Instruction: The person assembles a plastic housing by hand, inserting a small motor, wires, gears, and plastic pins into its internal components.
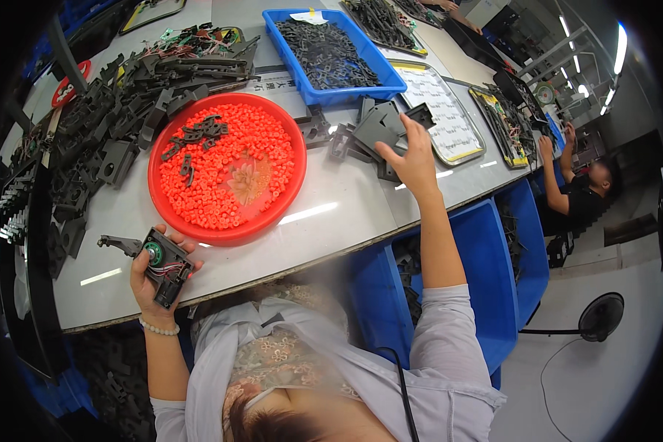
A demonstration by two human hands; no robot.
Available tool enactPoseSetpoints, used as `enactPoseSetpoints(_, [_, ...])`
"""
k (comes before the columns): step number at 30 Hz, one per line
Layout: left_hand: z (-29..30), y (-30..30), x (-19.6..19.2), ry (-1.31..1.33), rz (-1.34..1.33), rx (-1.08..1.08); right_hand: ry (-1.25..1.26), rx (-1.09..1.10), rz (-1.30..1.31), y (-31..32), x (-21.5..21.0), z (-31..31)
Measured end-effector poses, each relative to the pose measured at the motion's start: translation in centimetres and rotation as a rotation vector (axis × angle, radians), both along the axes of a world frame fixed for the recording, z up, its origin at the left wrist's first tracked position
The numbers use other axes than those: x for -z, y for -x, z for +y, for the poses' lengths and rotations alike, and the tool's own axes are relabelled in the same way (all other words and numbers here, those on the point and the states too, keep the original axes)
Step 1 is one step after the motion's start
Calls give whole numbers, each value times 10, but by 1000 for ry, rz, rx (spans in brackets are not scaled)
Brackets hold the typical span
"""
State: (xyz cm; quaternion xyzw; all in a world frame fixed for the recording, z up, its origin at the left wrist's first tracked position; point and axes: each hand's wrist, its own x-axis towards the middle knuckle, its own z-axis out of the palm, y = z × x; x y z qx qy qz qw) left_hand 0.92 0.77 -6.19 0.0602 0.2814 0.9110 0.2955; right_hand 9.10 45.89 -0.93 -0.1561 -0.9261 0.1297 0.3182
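Observation:
My left hand [146, 286] is closed around a dark grey plastic housing [171, 278], near the table's front edge. A round green part and thin coloured wires show inside the housing, and a narrow arm sticks out to its left. My right hand [418, 163] is farther off to the right, thumb and fingers spread over a small pile of dark grey plastic covers [379, 131]. Its fingertips are at the edge of the pile; whether they touch it I cannot tell. Between my hands stands a round red tray [300, 158] of small orange-red parts, with several dark clips [199, 131] on top.
Dark plastic parts [88, 166] heap up on the left, with wired boards [191, 44] behind. A blue bin [331, 96] of small black pieces stands at the back, beside a tray of white sheets [449, 110]. Blue bins [482, 250] sit below the table edge. A co-worker [578, 195] sits far right.

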Motion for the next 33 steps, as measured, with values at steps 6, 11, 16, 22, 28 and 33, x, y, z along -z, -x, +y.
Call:
enactPoseSetpoints(6, [2, 2, 1, -45, 11, -1, -173, -27, -206, 19, -4, -19])
enactPoseSetpoints(11, [-6, 3, 5, -102, 3, 0, 3, -26, -199, 27, 0, -16])
enactPoseSetpoints(16, [-1, 1, 0, -174, -61, 33, 65, -117, 31, 26, -1, 0])
enactPoseSetpoints(22, [6, 3, 5, -145, -3, 43, 426, -581, -466, -22, -16, -77])
enactPoseSetpoints(28, [1, 1, 6, -228, -10, 26, 288, -577, -462, -20, -12, -94])
enactPoseSetpoints(33, [2, 2, 3, -189, -17, -20, 171, -465, -384, -22, 3, -100])
